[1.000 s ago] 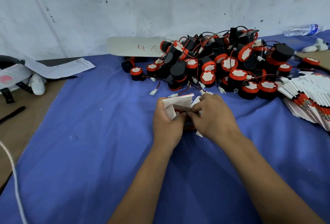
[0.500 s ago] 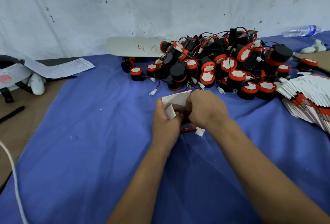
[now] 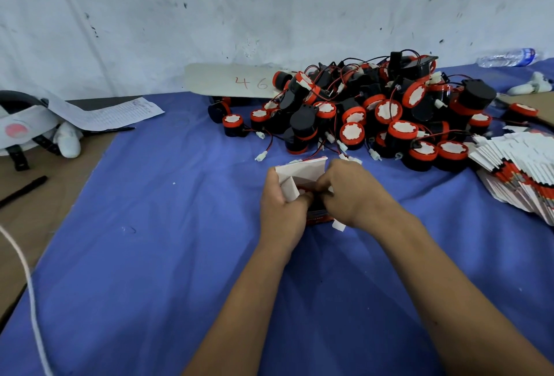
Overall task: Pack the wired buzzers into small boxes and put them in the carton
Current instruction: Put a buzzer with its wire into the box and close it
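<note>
Head view showed the left hand gripping a small white-and-red cardboard box above the blue-clothed counter, while right hand fingers curled at its open mouth. Thin, light card probably crushes easily; hold its side walls.

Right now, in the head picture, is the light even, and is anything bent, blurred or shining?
Head view: the light is soft and even, with only faint shadow under the hands around the small white and red cardboard box; the wide lens bows the blue cloth toward the edges; the fanned stack of flat white and red box blanks looks slightly soft; no strong glare shows.
</note>
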Tool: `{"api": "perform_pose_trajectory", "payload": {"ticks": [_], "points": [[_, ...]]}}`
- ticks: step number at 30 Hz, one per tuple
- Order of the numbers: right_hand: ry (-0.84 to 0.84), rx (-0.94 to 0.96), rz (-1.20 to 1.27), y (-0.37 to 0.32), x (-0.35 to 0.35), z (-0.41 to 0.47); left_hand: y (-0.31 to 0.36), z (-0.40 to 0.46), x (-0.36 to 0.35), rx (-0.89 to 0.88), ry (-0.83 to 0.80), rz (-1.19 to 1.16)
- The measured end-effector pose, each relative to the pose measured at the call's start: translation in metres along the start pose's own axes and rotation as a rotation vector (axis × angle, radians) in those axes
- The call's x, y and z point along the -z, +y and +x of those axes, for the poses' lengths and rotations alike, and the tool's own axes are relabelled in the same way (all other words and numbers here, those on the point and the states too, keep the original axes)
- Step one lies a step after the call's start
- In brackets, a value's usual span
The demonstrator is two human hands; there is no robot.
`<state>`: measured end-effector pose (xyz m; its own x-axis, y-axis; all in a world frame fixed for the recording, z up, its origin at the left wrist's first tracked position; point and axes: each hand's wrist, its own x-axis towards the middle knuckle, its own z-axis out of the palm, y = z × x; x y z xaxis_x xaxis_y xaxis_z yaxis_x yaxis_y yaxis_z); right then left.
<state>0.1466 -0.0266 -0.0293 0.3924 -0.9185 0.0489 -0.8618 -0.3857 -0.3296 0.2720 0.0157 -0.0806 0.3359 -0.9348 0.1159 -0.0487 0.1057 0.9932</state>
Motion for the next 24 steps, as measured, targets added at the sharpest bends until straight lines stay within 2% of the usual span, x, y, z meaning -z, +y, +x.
{"api": "perform_pose_trajectory", "payload": {"ticks": [6, 10, 17, 24], "points": [[-0.12, 0.014, 0.081, 0.008, 0.004, 0.003, -0.002, 0.002, 0.0, 0.01, 0.002, -0.007], [-0.113, 0.002, 0.148, 0.007, 0.009, 0.006, -0.002, 0.002, 0.0, 0.014, -0.001, -0.007], [-0.101, -0.069, 0.085, 0.005, 0.008, 0.017, -0.003, 0.003, 0.001, -0.003, -0.004, 0.007], [-0.179, -0.004, 0.054, 0.006, 0.013, 0.025, -0.003, 0.003, 0.001, -0.011, 0.006, 0.015]]}}
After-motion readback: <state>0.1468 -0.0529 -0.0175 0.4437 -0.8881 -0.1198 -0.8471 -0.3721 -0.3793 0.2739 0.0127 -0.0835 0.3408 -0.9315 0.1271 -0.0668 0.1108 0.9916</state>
